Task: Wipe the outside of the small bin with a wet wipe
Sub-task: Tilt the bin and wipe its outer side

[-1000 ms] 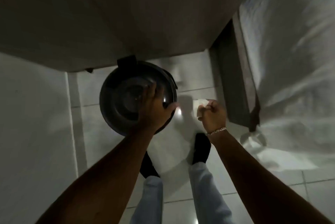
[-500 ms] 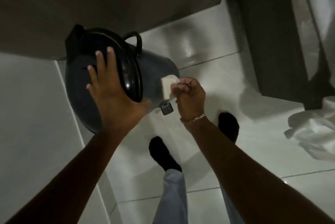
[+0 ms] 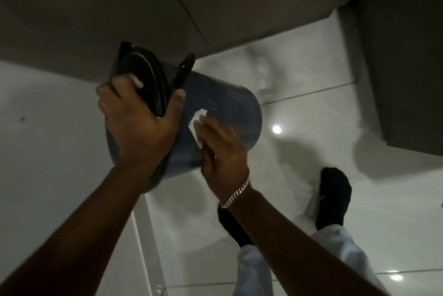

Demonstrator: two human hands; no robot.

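The bin [image 3: 223, 113] lies tipped, its long axis running rightward from the lid. The left hand [image 3: 136, 123] grips the lid end; the right hand [image 3: 220, 149], nearer the side wall, presses a wipe [image 3: 197, 125] there.

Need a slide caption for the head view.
Left hand grips the tilted small bin by its lid end; right hand presses a wet wipe against its side.

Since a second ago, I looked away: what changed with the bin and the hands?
The small bin went from upright on the floor to tipped on its side, lifted by the left hand gripping its lid end. The right hand moved in, pressing the wet wipe against its side. The wipe stayed in the right hand.
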